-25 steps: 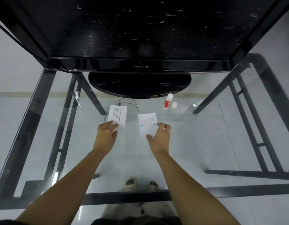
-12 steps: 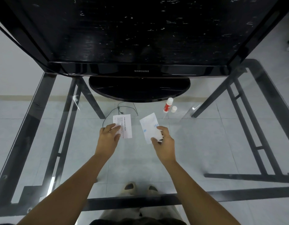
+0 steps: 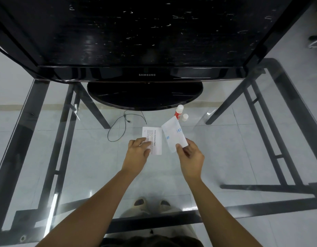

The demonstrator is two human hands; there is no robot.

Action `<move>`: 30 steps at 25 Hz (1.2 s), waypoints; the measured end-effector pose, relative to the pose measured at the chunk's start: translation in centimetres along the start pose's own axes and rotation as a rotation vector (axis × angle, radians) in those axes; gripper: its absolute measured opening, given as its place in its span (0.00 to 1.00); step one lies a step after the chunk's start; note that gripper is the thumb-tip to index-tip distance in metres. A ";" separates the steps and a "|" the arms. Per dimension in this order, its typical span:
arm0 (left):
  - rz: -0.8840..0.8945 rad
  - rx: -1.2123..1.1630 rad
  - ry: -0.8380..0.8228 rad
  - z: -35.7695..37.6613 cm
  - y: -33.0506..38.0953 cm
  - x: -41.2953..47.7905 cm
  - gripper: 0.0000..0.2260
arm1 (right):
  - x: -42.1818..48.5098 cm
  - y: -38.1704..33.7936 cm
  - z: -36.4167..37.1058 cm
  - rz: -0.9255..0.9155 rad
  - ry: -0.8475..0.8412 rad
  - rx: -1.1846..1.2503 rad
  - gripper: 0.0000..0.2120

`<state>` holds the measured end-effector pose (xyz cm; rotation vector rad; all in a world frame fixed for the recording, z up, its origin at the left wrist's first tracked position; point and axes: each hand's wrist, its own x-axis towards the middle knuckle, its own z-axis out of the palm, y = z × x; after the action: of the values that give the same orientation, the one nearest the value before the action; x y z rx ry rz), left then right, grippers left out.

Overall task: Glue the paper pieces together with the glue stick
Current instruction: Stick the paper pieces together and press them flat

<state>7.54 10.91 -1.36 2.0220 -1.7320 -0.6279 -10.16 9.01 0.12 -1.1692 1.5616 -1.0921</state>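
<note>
On clear glass tabletop (image 3: pixel 82 157), left hand (image 3: pixel 139 148) is pressing flat on printed white paper slip (image 3: pixel 156 139); right hand (image 3: pixel 189 155) is pinching tilted blue-marked paper piece (image 3: pixel 173 135), red-white glue stick (image 3: pixel 179 112) sitting just beyond it, nearer right hand.

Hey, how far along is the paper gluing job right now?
Looks done: the glue stick sits unheld on the glass table, a small white cap beside it; glue on the papers cannot be seen. In hand: the left hand rests on the printed paper; the right hand pinches the blue-marked paper, tilted up beside it. Left: laying one on the other and pressing.
</note>
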 end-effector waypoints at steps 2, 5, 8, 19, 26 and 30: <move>-0.005 -0.009 0.003 0.3 0.2 0.2 0.13 | -0.2 0.3 0.1 -0.008 0.044 -0.023 0.09; -0.022 -0.014 0.008 0.5 0.5 0.3 0.13 | -0.3 0.3 0.3 -0.053 0.116 -0.037 0.04; -0.033 -0.003 0.004 1.0 0.7 0.3 0.13 | -0.2 0.0 0.6 -0.163 0.145 -0.073 0.07; -0.071 -0.094 0.031 0.4 1.6 0.1 0.17 | 0.0 -1.1 0.4 -0.322 0.132 -0.132 0.11; -0.413 -0.877 -0.031 -4.1 4.9 1.2 0.11 | -1.2 -1.1 1.7 -0.678 -0.085 -0.439 0.12; -0.504 -0.947 0.013 -5.0 4.9 1.9 0.06 | -1.7 -0.9 2.3 -0.750 -0.199 -0.501 0.16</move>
<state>6.75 8.35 5.36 1.6857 -0.6348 -1.2777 -7.48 10.15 0.71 -2.2499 1.2892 -1.0025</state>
